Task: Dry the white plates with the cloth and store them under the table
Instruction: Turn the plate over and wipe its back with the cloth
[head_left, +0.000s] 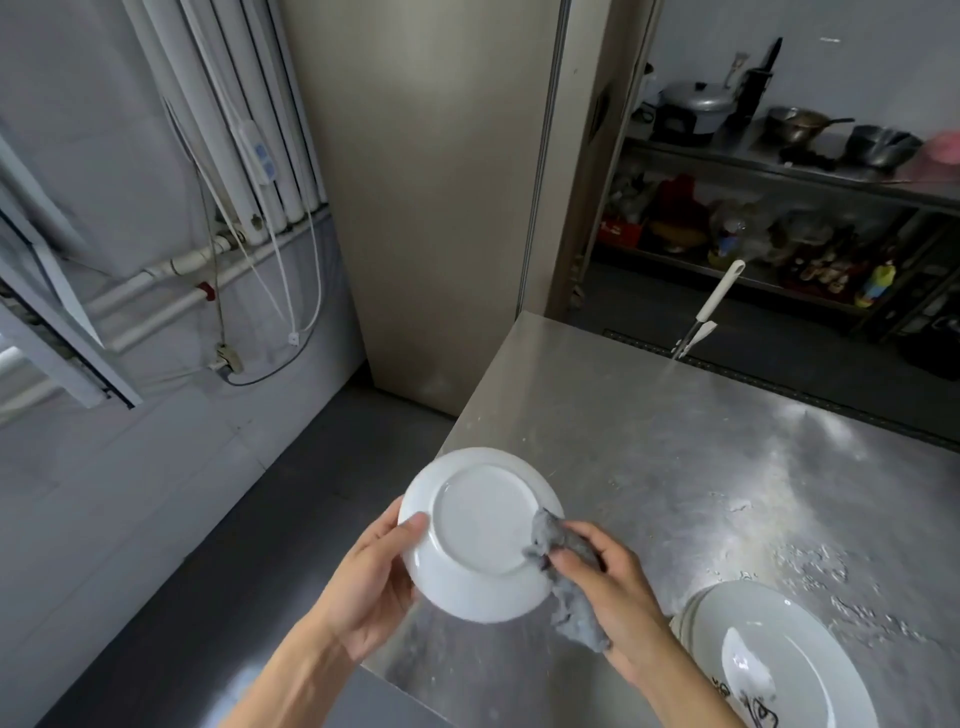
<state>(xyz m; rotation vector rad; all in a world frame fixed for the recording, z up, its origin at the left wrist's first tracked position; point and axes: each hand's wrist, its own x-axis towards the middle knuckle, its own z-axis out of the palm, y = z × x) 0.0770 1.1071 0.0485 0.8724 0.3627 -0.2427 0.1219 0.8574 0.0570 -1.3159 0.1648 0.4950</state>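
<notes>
The white plate (480, 525) is held up in the air over the near left corner of the steel table (675, 441), bottom side facing the camera, so you get the round foot ring and the plain glossy underside. No pattern on it that I can see.

The eating side is turned away, so no idea how it looks. The grey cloth (574, 613) is bunched up and partly buried under fingers; part pokes out against the plate's right edge and the rest hangs below the hand. Whether the plate is wet or dry, can't tell.

Grips: the left hand (371, 587) clamps the left rim, thumb on the underside, other fingers tucked behind out of sight. The right hand (613, 592) is curled around the cloth and presses it onto the plate by the foot ring.

Further out, at the bottom right, 1 more white plate (810, 654) sits on the table with a white spoon (748, 665) in it, cut off by the frame edge; there are dark markings along its near side that I can't make out. A white-handled knife (711, 306) sits at the far table edge, and a metal shelf (779, 166) with pots stands behind.
</notes>
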